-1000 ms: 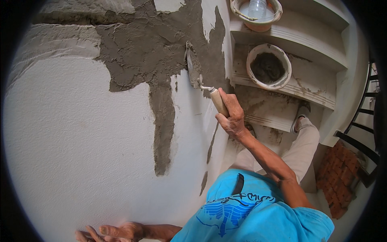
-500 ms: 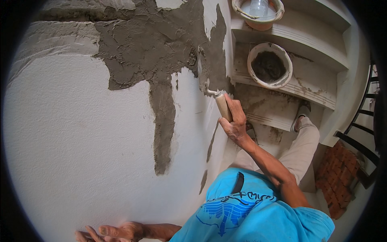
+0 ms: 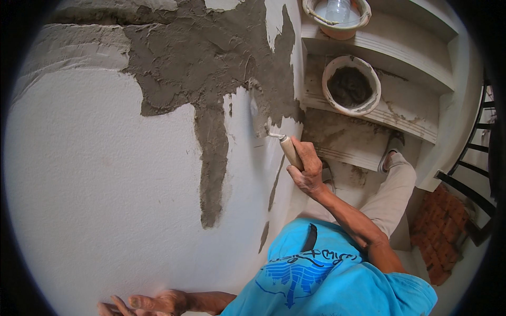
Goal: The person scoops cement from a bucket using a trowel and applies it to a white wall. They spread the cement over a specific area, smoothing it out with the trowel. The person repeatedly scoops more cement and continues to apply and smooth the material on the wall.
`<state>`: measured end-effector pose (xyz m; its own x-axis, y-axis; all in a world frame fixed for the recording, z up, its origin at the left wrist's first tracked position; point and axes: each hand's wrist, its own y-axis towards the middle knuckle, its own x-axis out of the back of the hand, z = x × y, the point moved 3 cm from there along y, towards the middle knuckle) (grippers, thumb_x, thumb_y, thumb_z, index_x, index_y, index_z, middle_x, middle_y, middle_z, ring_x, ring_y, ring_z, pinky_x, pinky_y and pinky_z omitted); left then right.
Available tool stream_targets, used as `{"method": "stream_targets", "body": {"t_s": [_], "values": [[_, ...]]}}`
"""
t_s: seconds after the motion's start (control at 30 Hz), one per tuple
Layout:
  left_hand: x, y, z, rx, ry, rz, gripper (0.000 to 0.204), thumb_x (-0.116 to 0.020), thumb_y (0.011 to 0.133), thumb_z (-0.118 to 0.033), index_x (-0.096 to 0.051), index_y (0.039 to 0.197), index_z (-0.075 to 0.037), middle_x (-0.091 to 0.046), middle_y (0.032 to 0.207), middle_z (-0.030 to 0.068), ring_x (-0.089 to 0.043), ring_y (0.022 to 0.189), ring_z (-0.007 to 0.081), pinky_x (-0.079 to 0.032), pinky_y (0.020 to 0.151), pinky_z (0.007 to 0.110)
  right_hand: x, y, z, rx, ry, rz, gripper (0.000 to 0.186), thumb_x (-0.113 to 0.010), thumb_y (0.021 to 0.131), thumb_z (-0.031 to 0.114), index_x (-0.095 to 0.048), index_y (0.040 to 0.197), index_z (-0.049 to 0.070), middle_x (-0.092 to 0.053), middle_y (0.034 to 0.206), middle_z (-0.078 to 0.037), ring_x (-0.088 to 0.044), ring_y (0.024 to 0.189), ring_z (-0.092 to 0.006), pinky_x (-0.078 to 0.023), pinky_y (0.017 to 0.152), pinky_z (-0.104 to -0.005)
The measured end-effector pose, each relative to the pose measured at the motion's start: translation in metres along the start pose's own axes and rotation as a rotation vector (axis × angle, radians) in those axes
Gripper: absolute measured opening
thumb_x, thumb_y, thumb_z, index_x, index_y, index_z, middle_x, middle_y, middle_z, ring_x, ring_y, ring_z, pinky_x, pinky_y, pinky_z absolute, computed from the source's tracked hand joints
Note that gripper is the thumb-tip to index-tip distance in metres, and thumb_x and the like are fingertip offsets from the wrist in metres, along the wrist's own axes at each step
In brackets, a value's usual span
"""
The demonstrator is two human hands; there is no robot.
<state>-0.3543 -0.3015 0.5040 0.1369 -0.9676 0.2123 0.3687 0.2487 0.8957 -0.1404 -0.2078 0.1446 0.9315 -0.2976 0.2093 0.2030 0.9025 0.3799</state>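
Note:
My right hand is wrapped round the wooden handle of a plastering trowel. The trowel's blade lies along the wall at the lower edge of a large patch of wet grey mortar. A narrow strip of mortar runs down from that patch over the white wall. At the bottom left, my left hand holds nothing, its fingers spread beside the wall. Whether it touches the wall I cannot tell.
On the stairs to the right stands a bucket of mortar. A second bucket, with water and a clear plastic bottle, stands a step higher. Red bricks are stacked by a black railing. My feet stand on the lower steps.
My right hand has drawn the trowel slightly down and to the left along the wall, its blade now lower on the mortar edge. My left hand has stayed in place.

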Motion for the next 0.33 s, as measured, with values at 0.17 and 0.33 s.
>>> {"method": "stream_targets", "body": {"t_s": [0.17, 0.33], "values": [[0.000, 0.001, 0.002, -0.019, -0.005, 0.010, 0.035, -0.064, 0.101, -0.026, -0.070, 0.113, 0.007, -0.051, 0.137, 0.0328, -0.045, 0.139, 0.0441, -0.039, 0.115, 0.066, -0.001, 0.026, -0.002, -0.052, 0.049, -0.088, 0.084, -0.070, 0.067, -0.006, -0.053, 0.148, 0.006, -0.062, 0.110, -0.016, -0.064, 0.097, -0.0322, -0.054, 0.083, -0.0424], [0.003, -0.001, 0.008, -0.025, -0.026, 0.017, 0.038, -0.067, 0.101, -0.028, -0.070, 0.114, 0.007, -0.050, 0.140, 0.0326, -0.044, 0.141, 0.0429, -0.038, 0.115, 0.066, -0.014, 0.039, -0.003, -0.035, 0.091, -0.097, 0.084, -0.068, 0.069, -0.005, -0.051, 0.150, 0.008, -0.061, 0.110, -0.017, -0.063, 0.098, -0.0328, -0.054, 0.085, -0.0423]]}}
